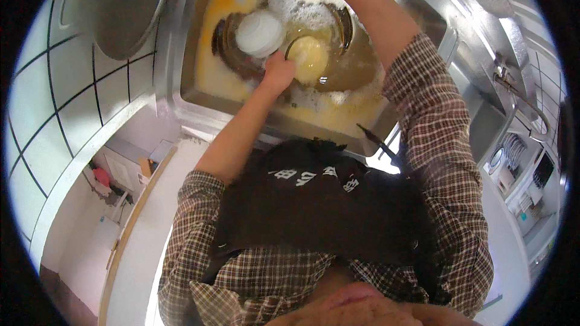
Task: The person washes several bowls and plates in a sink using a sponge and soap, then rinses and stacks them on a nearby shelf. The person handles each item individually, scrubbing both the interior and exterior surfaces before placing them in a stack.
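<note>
A steel sink (217,107) lies before me, filled with murky yellowish water and white foam. My left hand (280,72) is low in it, between a white round bowl-like dish (259,32) and a yellow round piece (310,59) with a dark rim. Its fingertips touch or nearly touch both, and I cannot tell whether they grip either one. Around the white dish shows a dark, partly submerged dish (220,41). Another dark curved rim (345,27) breaks the foam to the right. My right forearm (385,13) reaches past the top edge, leaving that hand out of view.
White tiles (72,95) cover the left wall, where a large grey rounded object (127,13) overhangs the sink's left side. A faucet spout (539,133) rises at the right. Beyond it, shelves hold several stacked dishes (512,147). My black apron (326,217) meets the sink's front edge.
</note>
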A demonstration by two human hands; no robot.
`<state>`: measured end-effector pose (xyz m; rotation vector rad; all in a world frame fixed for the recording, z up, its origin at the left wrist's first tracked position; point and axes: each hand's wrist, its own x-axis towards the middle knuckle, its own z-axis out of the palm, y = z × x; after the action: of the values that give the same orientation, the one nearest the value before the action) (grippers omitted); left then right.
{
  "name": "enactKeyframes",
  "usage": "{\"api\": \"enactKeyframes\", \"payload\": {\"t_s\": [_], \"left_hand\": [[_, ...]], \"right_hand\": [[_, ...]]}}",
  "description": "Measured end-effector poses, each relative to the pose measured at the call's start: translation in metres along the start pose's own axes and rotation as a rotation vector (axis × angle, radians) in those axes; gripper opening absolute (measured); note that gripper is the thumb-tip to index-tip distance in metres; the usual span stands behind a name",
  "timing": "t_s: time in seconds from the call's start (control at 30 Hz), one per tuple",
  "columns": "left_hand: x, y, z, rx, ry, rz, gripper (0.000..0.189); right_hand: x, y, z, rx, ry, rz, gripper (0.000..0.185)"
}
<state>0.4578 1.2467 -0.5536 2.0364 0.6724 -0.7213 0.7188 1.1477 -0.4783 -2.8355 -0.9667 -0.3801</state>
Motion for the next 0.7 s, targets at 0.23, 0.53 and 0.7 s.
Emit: {"api": "enactKeyframes", "payload": {"t_s": [0.23, 0.53, 0.7], "left_hand": [[-0.024, 0.028, 0.010, -0.398, -0.029, 0.127, 0.050], [-0.018, 0.043, 0.034, -0.254, -0.103, 0.012, 0.052], [-0.018, 0.055, 0.041, 0.033, -0.019, -0.015, 0.061]], "right_hand": [[-0.191, -0.044, -0.047, 0.580, -0.290, 0.291, 0.043], [-0.297, -0.104, -0.037, 0.376, -0.405, 0.256, 0.036], [-0.301, -0.074, -0.043, 0.264, -0.427, 0.034, 0.018]]}}
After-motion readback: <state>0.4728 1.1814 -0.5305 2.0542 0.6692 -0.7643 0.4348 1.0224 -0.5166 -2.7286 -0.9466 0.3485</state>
